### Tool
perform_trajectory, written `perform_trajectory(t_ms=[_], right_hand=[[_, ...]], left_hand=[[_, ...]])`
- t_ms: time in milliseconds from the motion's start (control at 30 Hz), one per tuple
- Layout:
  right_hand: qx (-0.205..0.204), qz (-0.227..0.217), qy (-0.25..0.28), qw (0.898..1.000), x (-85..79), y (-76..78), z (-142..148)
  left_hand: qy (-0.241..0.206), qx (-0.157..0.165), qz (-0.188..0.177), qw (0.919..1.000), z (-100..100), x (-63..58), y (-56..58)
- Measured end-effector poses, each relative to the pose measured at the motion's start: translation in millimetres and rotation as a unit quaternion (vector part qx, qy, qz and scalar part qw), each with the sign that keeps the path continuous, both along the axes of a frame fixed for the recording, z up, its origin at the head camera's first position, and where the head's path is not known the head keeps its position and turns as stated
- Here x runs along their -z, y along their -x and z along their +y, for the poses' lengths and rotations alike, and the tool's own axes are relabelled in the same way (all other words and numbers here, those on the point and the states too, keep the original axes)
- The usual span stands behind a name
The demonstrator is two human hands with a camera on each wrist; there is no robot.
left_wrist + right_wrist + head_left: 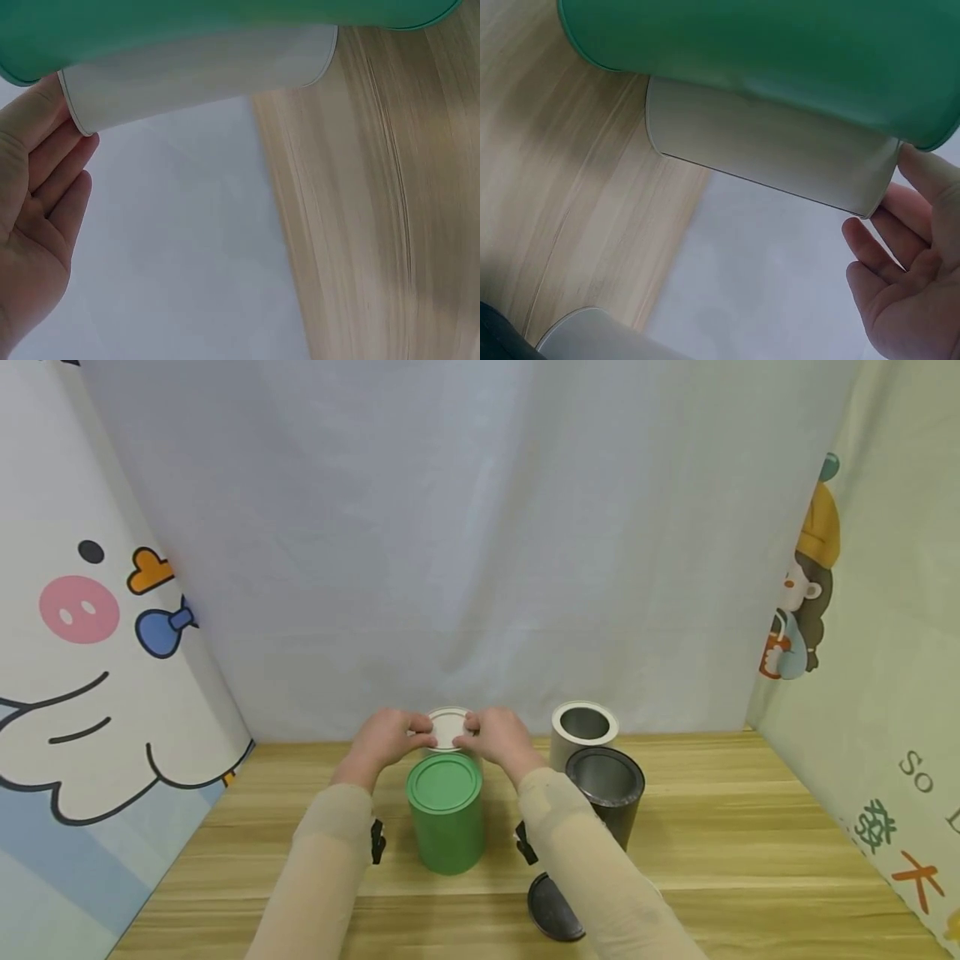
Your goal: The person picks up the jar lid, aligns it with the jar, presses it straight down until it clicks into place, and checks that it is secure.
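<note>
At the back of the table a white canister (199, 79) stands upright, topped by a white lid (449, 727). My left hand (390, 737) grips the lid's left edge between thumb and fingers, and my right hand (498, 738) does the same on the right edge. Directly in front stands a green canister (447, 831) with a green lid (445, 782) on it; it hides most of the white one in the head view. Both wrist views show fingers at the white canister's top rim, while its lower wall is untouched.
To the right stand a lidless white canister (560, 748) and, before it, a lidless black canister (621, 817), partly behind my right sleeve. A black lid (553, 912) lies flat near the front, partly covered by that sleeve. A pale curtain (480, 568) hangs behind the table.
</note>
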State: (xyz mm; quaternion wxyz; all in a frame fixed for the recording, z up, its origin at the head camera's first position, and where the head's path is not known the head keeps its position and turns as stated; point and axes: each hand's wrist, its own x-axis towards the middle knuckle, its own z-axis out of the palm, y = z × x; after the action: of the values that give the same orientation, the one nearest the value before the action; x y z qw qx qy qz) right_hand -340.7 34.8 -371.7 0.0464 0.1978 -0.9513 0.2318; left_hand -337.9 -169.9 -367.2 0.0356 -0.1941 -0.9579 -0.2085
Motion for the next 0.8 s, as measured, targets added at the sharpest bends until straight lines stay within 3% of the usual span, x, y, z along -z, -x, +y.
perform_trajectory(t_ms=[167, 533, 800], right_hand=[[0.007, 0.001, 0.004, 1.0, 0.5, 2.0, -0.4], [0.013, 0.0, -0.031, 0.999, -7.2, -2.8, -4.2], [0.007, 0.011, -0.026, 1.0, -4.2, -4.9, -3.0]], left_hand=[[0.0, -0.006, 0.0, 1.0, 2.9, -1.2, -1.1], [0.069, 0.037, 0.037, 0.9962, 6.8, -6.3, 1.1], [0.052, 0.019, 0.034, 0.9979, 4.9, -2.4, -2.2]])
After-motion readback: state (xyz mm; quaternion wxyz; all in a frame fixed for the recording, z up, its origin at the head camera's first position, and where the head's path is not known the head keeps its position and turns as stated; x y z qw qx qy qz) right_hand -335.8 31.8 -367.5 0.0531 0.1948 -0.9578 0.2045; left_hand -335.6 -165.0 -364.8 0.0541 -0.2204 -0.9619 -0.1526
